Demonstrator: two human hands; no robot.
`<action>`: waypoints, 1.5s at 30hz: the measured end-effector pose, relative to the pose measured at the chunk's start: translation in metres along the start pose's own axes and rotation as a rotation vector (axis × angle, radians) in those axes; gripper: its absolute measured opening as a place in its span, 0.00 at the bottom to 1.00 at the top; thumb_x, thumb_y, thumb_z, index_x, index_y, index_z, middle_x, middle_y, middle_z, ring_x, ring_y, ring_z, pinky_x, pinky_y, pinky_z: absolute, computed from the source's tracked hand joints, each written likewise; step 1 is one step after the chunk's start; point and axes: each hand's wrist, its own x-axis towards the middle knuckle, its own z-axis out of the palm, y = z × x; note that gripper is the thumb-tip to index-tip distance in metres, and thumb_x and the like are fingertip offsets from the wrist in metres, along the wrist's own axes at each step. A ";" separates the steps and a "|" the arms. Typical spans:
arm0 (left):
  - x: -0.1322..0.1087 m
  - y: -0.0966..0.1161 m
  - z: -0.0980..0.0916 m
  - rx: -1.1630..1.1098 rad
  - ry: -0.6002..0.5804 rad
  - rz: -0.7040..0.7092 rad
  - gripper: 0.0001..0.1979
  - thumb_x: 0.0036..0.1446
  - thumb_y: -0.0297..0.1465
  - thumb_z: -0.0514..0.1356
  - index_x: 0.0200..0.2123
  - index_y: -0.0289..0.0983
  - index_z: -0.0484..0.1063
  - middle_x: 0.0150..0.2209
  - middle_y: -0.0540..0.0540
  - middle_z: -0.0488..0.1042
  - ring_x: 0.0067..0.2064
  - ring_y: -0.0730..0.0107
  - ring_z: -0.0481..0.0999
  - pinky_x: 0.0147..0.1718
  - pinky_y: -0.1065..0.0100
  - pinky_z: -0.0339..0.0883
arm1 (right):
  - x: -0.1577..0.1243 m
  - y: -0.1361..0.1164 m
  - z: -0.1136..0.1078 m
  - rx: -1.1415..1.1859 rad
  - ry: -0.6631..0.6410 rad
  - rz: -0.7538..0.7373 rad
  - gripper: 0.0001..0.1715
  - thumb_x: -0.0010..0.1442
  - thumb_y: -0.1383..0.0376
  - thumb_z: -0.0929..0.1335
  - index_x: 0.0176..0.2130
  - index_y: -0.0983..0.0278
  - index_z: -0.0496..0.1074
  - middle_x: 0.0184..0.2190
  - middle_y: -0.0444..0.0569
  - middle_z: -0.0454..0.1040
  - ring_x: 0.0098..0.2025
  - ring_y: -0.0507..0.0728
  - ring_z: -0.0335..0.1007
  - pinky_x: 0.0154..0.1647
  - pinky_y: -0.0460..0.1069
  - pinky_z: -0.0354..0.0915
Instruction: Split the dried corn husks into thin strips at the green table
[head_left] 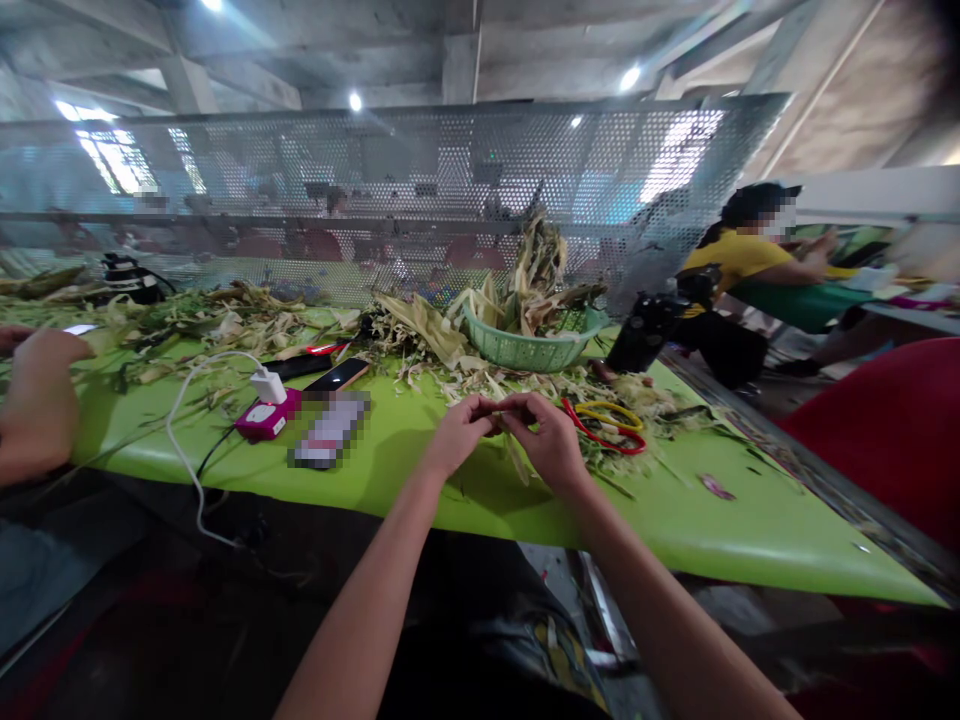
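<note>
Close together above the green table [420, 480], my left hand [459, 437] and my right hand [547, 442] meet at the fingertips. Both are closed in a pinch on a thin pale strip [514, 458], which looks like dried corn husk. Part of it dangles below my right fingers; the pinched ends are mostly hidden. Just right of my right hand lie red and yellow loops [609, 425], possibly scissor handles, among husk scraps. Behind my hands stands a green plastic basket [529, 352] heaped with dried husks [525, 295].
Left of my hands lie two phones [330, 430], a pink power socket [262, 418] and a white charger [268, 386] with its cable. A black bottle [641, 330] stands right of the basket. A co-worker's arm [41, 390] rests far left. A perforated metal screen [375, 170] rises behind.
</note>
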 end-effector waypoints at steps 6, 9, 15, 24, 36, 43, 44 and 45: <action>0.001 0.002 -0.002 -0.054 0.145 0.001 0.12 0.50 0.31 0.64 0.38 0.33 0.74 0.33 0.45 0.75 0.33 0.72 0.74 0.41 0.64 0.69 | 0.002 0.001 -0.003 0.098 0.150 0.082 0.21 0.53 0.62 0.71 0.47 0.60 0.67 0.44 0.49 0.67 0.31 0.52 0.63 0.33 0.49 0.63; -0.001 0.006 -0.002 -0.084 0.222 -0.004 0.13 0.47 0.32 0.66 0.38 0.33 0.75 0.33 0.45 0.76 0.33 0.72 0.75 0.41 0.63 0.70 | 0.002 0.009 -0.002 0.188 0.127 0.251 0.16 0.53 0.56 0.71 0.38 0.62 0.68 0.33 0.46 0.68 0.29 0.52 0.62 0.29 0.47 0.61; 0.002 0.002 -0.004 -0.086 0.250 0.012 0.13 0.44 0.33 0.69 0.33 0.33 0.73 0.29 0.47 0.75 0.32 0.72 0.75 0.41 0.64 0.70 | 0.002 0.008 0.003 0.485 -0.187 0.514 0.20 0.53 0.49 0.70 0.34 0.62 0.71 0.29 0.46 0.73 0.30 0.54 0.67 0.31 0.48 0.63; -0.003 0.004 0.000 0.114 0.122 0.074 0.13 0.48 0.37 0.66 0.30 0.33 0.70 0.32 0.45 0.75 0.34 0.70 0.74 0.38 0.66 0.67 | 0.003 -0.004 0.002 0.708 -0.171 0.565 0.24 0.47 0.53 0.74 0.41 0.63 0.73 0.25 0.43 0.71 0.22 0.49 0.61 0.18 0.44 0.57; -0.023 0.010 -0.011 0.577 0.065 0.116 0.09 0.54 0.36 0.61 0.31 0.35 0.69 0.32 0.47 0.71 0.35 0.70 0.70 0.36 0.68 0.64 | 0.007 0.015 -0.004 0.780 0.132 0.534 0.20 0.46 0.51 0.74 0.29 0.62 0.66 0.25 0.42 0.64 0.21 0.47 0.54 0.16 0.44 0.49; -0.040 0.022 -0.022 0.644 0.083 0.083 0.13 0.55 0.39 0.60 0.38 0.36 0.68 0.40 0.43 0.71 0.42 0.64 0.69 0.42 0.64 0.62 | 0.008 0.012 -0.005 0.767 0.111 0.485 0.19 0.49 0.51 0.73 0.30 0.62 0.67 0.24 0.41 0.62 0.20 0.47 0.52 0.16 0.44 0.47; -0.038 0.025 -0.020 0.647 0.120 0.111 0.15 0.54 0.39 0.60 0.41 0.36 0.68 0.43 0.41 0.71 0.45 0.62 0.69 0.44 0.63 0.62 | 0.007 0.010 -0.004 0.755 0.089 0.477 0.19 0.50 0.51 0.72 0.29 0.63 0.68 0.23 0.41 0.63 0.20 0.47 0.52 0.16 0.44 0.47; -0.036 0.028 -0.016 0.649 0.144 0.141 0.16 0.54 0.39 0.61 0.43 0.37 0.68 0.46 0.40 0.70 0.48 0.61 0.68 0.47 0.62 0.60 | 0.006 0.009 -0.003 0.740 0.065 0.470 0.18 0.51 0.51 0.72 0.30 0.63 0.68 0.23 0.41 0.63 0.20 0.47 0.51 0.16 0.44 0.47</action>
